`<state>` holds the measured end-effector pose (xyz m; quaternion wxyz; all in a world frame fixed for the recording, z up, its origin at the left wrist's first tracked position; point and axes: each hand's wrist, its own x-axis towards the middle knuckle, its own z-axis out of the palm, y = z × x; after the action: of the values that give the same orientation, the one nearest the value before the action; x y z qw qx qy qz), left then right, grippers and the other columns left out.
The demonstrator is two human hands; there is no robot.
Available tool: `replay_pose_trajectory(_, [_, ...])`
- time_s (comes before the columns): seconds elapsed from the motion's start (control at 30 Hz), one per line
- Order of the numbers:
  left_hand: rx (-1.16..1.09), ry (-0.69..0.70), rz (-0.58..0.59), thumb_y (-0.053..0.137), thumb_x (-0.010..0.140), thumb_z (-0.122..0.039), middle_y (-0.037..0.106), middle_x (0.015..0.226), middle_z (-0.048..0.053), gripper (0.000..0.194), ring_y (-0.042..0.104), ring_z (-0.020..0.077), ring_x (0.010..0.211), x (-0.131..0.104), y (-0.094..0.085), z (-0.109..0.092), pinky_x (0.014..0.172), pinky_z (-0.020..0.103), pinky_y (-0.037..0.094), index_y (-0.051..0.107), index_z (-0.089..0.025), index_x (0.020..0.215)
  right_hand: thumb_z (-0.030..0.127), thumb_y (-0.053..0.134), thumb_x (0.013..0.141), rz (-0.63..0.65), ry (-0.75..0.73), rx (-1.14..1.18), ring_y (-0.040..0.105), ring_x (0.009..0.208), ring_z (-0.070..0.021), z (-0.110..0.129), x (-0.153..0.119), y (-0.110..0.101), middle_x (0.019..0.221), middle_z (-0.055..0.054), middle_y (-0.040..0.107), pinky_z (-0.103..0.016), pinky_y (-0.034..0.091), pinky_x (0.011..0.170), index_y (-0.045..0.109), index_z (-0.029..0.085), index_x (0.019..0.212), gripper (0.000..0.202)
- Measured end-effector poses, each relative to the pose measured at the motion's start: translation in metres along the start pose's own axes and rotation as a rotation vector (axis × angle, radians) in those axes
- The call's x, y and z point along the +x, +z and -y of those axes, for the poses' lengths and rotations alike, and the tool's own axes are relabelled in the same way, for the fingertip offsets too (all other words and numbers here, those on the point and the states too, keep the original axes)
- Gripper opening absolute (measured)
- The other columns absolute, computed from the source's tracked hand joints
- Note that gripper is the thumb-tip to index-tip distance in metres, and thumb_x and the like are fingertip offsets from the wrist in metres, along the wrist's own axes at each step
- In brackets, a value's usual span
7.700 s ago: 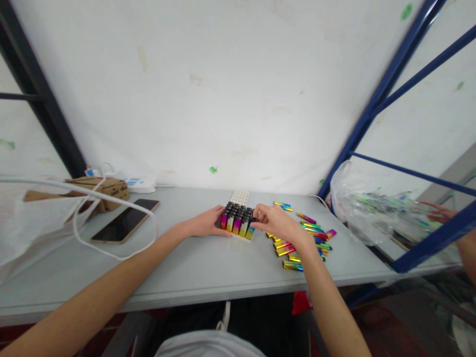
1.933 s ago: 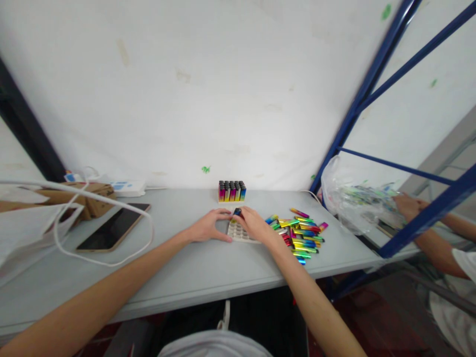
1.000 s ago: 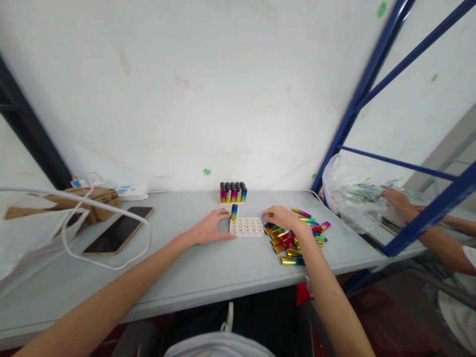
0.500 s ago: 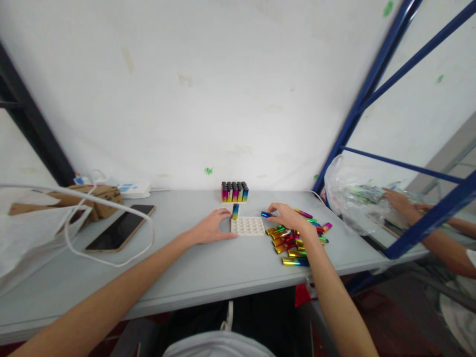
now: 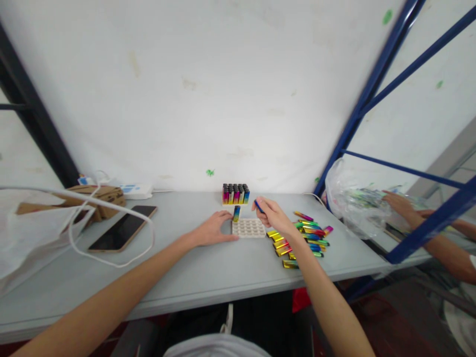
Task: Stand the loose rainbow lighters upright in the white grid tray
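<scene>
On the desk lies a white tray point(image 5: 249, 228) with rows of round holes. A blue-and-yellow lighter point(image 5: 236, 213) stands upright at its far left corner. My left hand point(image 5: 213, 230) grips the tray's left end, thumb at the near corner and fingers at the far one. Above the tray's right side, my right hand point(image 5: 272, 216) is closed on a blue lighter point(image 5: 259, 206), which is tilted and partly covered by the fingers. A pile of shiny coloured lighters point(image 5: 314, 237) lies right of the tray, partly hidden behind my right forearm.
A block of upright lighters point(image 5: 235, 194) stands near the wall. To the left are a phone point(image 5: 122, 229), a looping white cable point(image 5: 148, 216) and a cardboard box point(image 5: 111, 202). A blue metal frame point(image 5: 344, 131) and a plastic bag point(image 5: 344, 198) border the right; another person's hands work beyond.
My right hand has lifted the blue lighter from beside the pile and brought it left, over the tray, tilting it more upright. My left hand has stayed at the tray.
</scene>
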<state>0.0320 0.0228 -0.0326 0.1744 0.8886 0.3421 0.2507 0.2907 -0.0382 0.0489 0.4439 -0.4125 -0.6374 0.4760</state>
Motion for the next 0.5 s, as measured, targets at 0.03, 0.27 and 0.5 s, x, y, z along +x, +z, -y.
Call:
replay_pose_trajectory(0.03, [0.000, 0.005, 0.003, 0.082, 0.084, -0.072, 0.069, 0.148, 0.016, 0.076, 0.061, 0.0380, 0.143, 0.000, 0.000, 0.000, 0.127, 0.048, 0.043, 0.071, -0.021, 0.138, 0.085, 0.059, 0.091, -0.034, 0.028, 0.019, 0.019, 0.046, -0.0083, -0.001, 0.001, 0.005, 0.057, 0.011, 0.027, -0.023, 0.016, 0.043, 0.055, 0.024, 0.080, 0.062])
replay_pose_trajectory(0.27, [-0.006, 0.013, 0.014, 0.079, 0.086, -0.073, 0.068, 0.147, 0.016, 0.075, 0.060, 0.0373, 0.142, 0.000, -0.001, -0.002, 0.127, 0.047, 0.041, 0.069, -0.020, 0.138, 0.068, 0.046, 0.097, -0.226, 0.093, 0.086, 0.015, 0.044, -0.0087, -0.014, 0.008, 0.026, 0.049, 0.008, 0.022, -0.025, 0.013, 0.042, 0.032, 0.028, 0.056, 0.059])
replay_pose_trajectory(0.5, [0.014, 0.006, 0.015, 0.078, 0.086, -0.076, 0.067, 0.148, 0.015, 0.078, 0.060, 0.0377, 0.143, -0.001, -0.002, -0.002, 0.127, 0.046, 0.042, 0.067, -0.020, 0.139, 0.058, 0.044, 0.099, -0.239, 0.110, 0.097, 0.014, 0.044, -0.0091, -0.016, 0.007, 0.029, 0.048, 0.008, 0.024, -0.025, 0.015, 0.041, 0.035, 0.027, 0.058, 0.052])
